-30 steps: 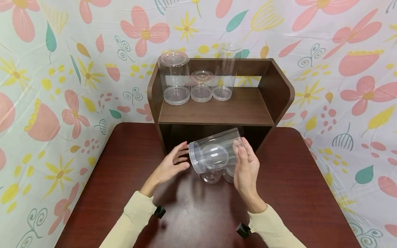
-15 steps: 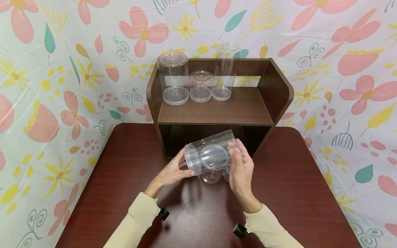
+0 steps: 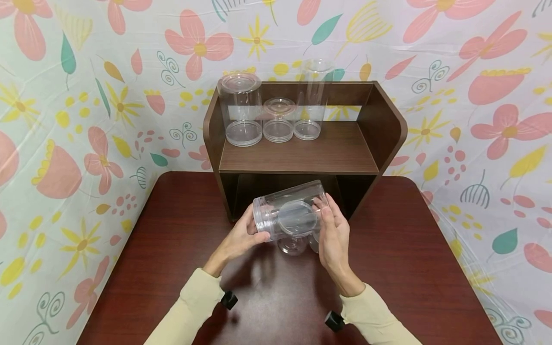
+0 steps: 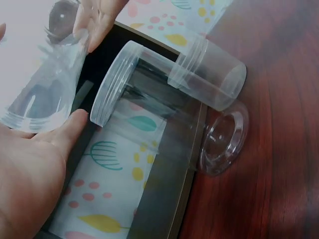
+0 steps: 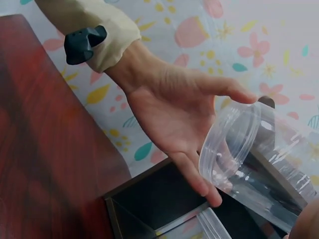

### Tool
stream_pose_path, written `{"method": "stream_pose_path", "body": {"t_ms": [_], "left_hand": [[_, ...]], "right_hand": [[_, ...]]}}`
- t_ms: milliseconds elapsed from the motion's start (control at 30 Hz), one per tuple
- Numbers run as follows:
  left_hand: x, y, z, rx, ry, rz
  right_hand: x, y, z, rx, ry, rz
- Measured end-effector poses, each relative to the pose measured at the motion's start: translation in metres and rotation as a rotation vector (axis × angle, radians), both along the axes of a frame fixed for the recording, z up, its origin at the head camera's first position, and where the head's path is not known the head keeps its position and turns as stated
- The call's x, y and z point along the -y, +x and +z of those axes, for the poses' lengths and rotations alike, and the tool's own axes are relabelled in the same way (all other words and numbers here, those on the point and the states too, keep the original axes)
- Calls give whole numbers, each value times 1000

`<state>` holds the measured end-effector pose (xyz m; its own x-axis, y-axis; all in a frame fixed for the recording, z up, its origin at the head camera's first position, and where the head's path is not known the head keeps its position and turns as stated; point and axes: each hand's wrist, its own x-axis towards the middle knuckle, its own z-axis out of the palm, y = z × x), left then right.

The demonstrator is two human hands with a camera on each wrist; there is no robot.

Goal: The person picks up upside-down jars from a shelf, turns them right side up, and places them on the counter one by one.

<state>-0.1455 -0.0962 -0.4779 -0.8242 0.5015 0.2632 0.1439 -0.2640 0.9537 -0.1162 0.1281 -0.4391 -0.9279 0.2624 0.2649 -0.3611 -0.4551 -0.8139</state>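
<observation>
A clear plastic jar [image 3: 284, 211] lies tilted in the air between my two hands, its ridged end to the left. My left hand [image 3: 239, 239] grips that ridged end, thumb in front and fingers behind. At the opposite end my right hand [image 3: 335, 239] holds the jar, its thumb and fingers on either side, as the right wrist view shows on the jar [image 5: 269, 154]. Below and behind it, partly hidden, other clear containers stand on the table: a rounded one [image 3: 292, 245] and another one [image 3: 314, 242] beside my right hand.
A dark brown shelf unit [image 3: 297, 160] stands at the back of the red-brown table [image 3: 185, 206]. Its top board bears a wide jar [image 3: 241, 110], a short jar [image 3: 279, 122] and a tall narrow jar [image 3: 311, 103]. Flower-patterned cloth [image 3: 108, 96] hangs behind.
My left hand has moved from beside the jar's ridged end to gripping it. The jar and my right hand have shifted slightly left. The jars on the shelf have stayed put.
</observation>
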Motion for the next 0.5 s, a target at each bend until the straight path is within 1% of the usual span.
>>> {"method": "stream_pose_path", "body": {"t_ms": [133, 267, 367, 500], "left_hand": [[0, 0, 4, -8, 81, 17], [6, -1, 8, -45, 88, 53], [14, -2, 13, -67, 64, 82], [26, -1, 22, -86, 13, 123]], "right_hand": [[-3, 1, 2, 23, 60, 18], [-9, -1, 6, 13, 62, 8], [-17, -6, 9, 12, 68, -54], [-33, -13, 12, 54, 134, -189]]}}
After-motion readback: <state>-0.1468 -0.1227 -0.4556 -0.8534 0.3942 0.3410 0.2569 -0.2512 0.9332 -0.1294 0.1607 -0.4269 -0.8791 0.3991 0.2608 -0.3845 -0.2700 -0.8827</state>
